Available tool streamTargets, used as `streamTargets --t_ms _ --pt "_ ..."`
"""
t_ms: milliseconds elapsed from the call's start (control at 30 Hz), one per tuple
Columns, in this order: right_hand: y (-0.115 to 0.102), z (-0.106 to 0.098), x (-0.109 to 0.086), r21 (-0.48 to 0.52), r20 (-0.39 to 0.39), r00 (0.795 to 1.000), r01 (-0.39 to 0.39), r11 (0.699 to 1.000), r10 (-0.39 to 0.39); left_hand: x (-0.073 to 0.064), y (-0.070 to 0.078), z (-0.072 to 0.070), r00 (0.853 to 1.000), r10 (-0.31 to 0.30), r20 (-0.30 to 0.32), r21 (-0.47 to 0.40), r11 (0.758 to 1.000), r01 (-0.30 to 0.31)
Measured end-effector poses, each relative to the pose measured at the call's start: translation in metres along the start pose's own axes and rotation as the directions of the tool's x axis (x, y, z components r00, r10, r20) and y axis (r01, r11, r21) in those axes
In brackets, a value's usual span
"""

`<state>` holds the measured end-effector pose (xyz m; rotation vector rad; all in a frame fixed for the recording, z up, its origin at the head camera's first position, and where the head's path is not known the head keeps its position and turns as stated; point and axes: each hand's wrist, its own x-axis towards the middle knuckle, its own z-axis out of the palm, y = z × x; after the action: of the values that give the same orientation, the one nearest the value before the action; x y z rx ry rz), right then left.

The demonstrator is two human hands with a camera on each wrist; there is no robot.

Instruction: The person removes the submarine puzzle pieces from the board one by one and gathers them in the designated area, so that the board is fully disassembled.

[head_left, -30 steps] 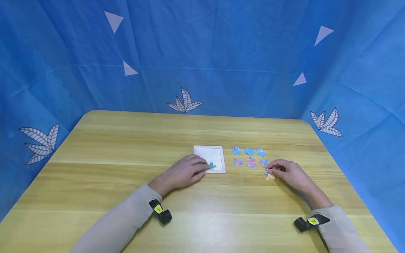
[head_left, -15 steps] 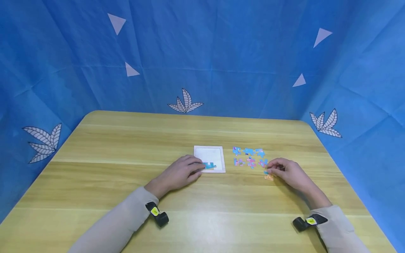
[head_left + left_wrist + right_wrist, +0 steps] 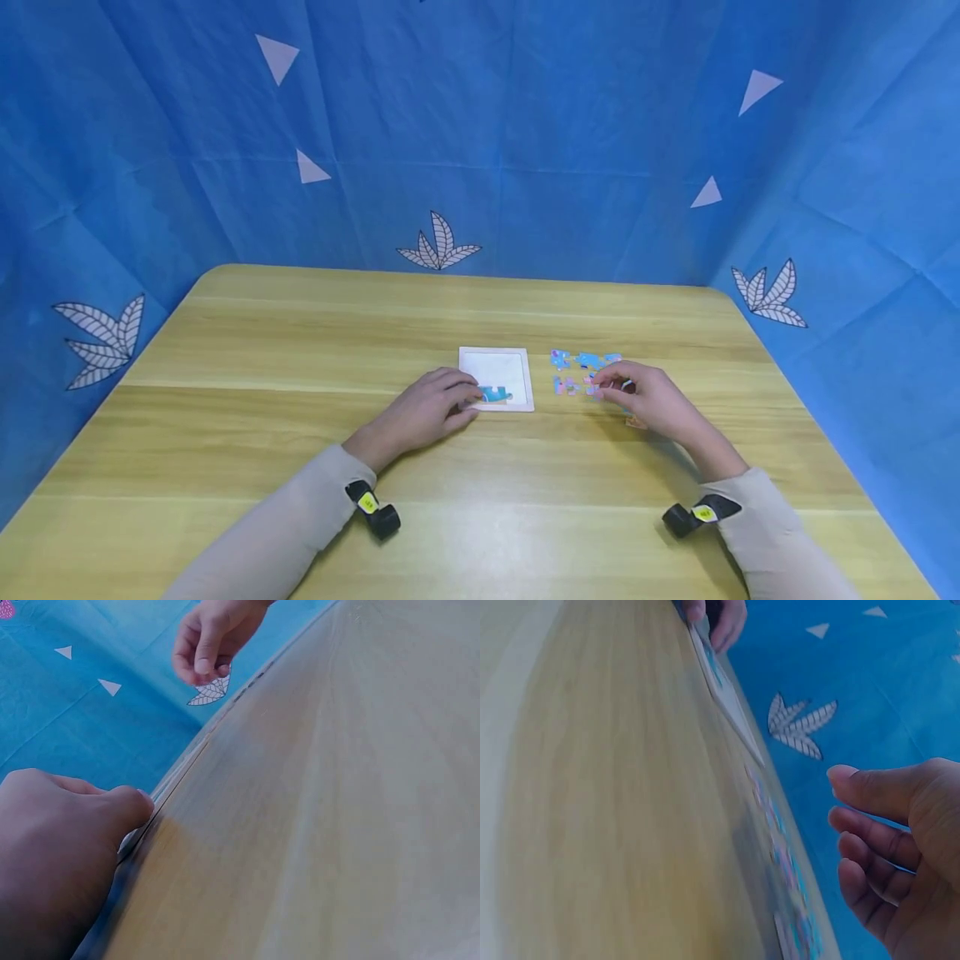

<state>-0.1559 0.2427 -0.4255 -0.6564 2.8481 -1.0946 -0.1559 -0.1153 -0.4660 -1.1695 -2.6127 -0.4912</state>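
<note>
A square white puzzle tray (image 3: 492, 364) lies on the table, with joined teal jigsaw pieces (image 3: 495, 394) along its lower edge. My left hand (image 3: 420, 411) holds the tray's lower left corner, thumb at the near edge and fingers over the side, hiding that corner. Right of the tray lie loose blue and pink jigsaw pieces (image 3: 589, 361) in rough rows. Over the nearer row hovers my right hand (image 3: 651, 402), hiding some of them. In the right wrist view, nothing shows between the right hand's (image 3: 900, 847) parted thumb and loosely bent fingers.
An orange jigsaw piece (image 3: 636, 422) peeks out below the right hand. The wooden table (image 3: 300, 333) has a rounded far edge. Blue cloth (image 3: 480, 108) with white triangles and leaf drawings hangs behind and at the sides.
My right hand has left the orange piece and moved left, over the pink pieces. My left hand has drawn slightly back to the left, uncovering more of the teal pieces in the tray.
</note>
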Motion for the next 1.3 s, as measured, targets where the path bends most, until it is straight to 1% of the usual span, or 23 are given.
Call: streamTargets --t_ms 267,367,433,633,900,1067,1300 --pt "-0.02 0.019 0.02 -0.006 0.002 0.995 0.097 0.995 -0.097 0.0 0.001 -0.001 0.998 -0.065 0.011 0.033 0.997 0.065" --pt "-0.028 0.026 0.027 0.01 0.019 0.992 0.124 0.992 -0.124 -0.001 0.0 0.0 0.997 -0.079 0.02 0.046 0.996 0.078" --pt "-0.033 0.03 0.031 0.023 0.041 0.991 0.127 0.992 -0.128 -0.001 0.0 0.0 0.996 -0.084 0.025 0.053 0.995 0.082" --pt "-0.041 0.043 0.04 0.031 0.102 0.987 0.119 0.992 -0.122 -0.001 -0.001 0.002 0.996 -0.085 0.039 0.061 0.995 0.083" --pt "-0.051 0.054 0.048 -0.022 0.154 0.977 0.15 0.988 -0.144 0.0 -0.003 0.004 0.995 -0.076 0.061 0.076 0.995 0.071" --pt "-0.053 0.064 0.054 -0.052 0.171 0.972 0.169 0.984 -0.158 0.0 -0.003 0.004 0.997 -0.056 0.054 0.088 0.995 0.051" --pt "-0.056 0.074 0.061 -0.127 0.184 0.962 0.226 0.966 -0.201 0.0 -0.003 0.005 0.997 -0.054 0.049 0.095 0.994 0.049"
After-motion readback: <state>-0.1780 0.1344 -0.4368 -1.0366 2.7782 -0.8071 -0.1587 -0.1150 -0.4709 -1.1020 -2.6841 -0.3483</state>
